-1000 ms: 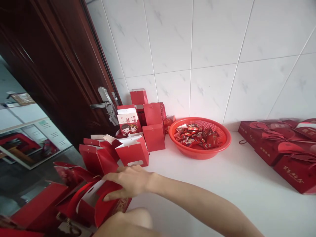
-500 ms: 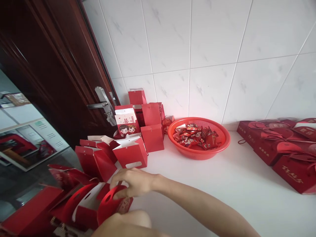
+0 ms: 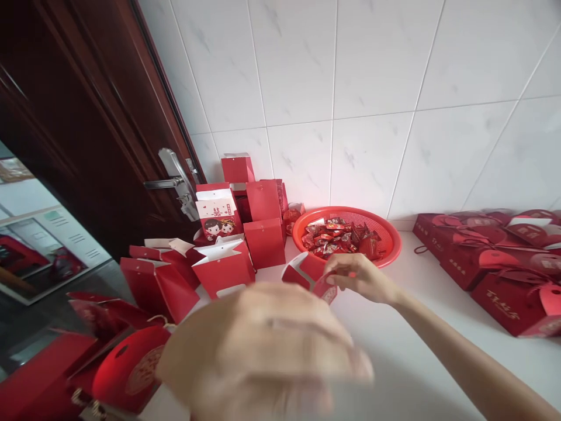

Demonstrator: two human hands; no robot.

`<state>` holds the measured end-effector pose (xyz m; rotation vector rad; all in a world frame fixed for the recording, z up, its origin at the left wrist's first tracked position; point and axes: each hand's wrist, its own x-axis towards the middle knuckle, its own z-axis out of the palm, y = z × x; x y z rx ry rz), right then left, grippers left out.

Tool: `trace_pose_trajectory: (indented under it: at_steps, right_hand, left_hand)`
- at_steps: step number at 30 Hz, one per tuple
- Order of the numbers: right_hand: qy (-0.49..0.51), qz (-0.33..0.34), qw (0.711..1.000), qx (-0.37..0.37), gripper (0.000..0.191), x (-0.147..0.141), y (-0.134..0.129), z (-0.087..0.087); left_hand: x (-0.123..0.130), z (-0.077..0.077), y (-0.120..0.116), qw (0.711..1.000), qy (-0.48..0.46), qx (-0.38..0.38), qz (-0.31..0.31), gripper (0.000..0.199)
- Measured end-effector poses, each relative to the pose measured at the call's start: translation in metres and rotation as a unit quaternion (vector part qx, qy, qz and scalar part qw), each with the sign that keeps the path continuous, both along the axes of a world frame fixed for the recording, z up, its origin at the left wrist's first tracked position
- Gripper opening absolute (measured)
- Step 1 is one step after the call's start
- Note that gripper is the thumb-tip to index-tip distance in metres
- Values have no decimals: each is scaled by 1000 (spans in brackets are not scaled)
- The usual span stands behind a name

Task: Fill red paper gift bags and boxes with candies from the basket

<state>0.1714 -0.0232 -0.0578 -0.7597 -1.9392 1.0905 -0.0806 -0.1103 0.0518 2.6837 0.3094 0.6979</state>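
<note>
My right hand pinches the edge of a small red gift box, whose white-lined flaps stand up. The box is at the front left of a red plastic basket holding several red-wrapped sweets. Large and smeared by motion, my left hand crosses the foreground, nearer the camera than the box. Its fingers look bent, but whether anything is in them I cannot tell. Part of the white table shows below the basket.
Several open red boxes crowd the left side, and a rounded red box stands nearest. Finished-looking dark red boxes with bows line the right. Behind are a tiled wall and a brown door with a handle.
My right hand has carried the red box from the lower-left group rightward and away from me to the basket. My left hand has risen into the foreground.
</note>
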Motion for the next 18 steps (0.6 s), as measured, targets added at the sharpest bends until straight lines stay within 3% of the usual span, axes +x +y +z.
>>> trace_pose_trajectory:
  at_steps: [2, 5, 8, 13, 18]
  right_hand:
    - [-24, -19, 1000, 8, 22, 19, -10, 0]
    - [-34, -40, 999, 1, 22, 35, -22, -3]
    - [-26, -46, 998, -22, 26, 40, -27, -8]
    - [-37, -72, 996, -25, 39, 40, -23, -15]
    - [-76, -93, 993, 8, 37, 42, -24, -11]
  left_hand:
    - [10, 2, 25, 999, -44, 0, 28, 28]
    - [33, -7, 62, 995, -25, -14, 98, 24]
    - [51, -25, 84, 981, 83, -37, 173, 25]
    - [58, -53, 92, 957, 210, -88, 179, 29]
    - [52, -61, 98, 941, 262, -114, 181, 37]
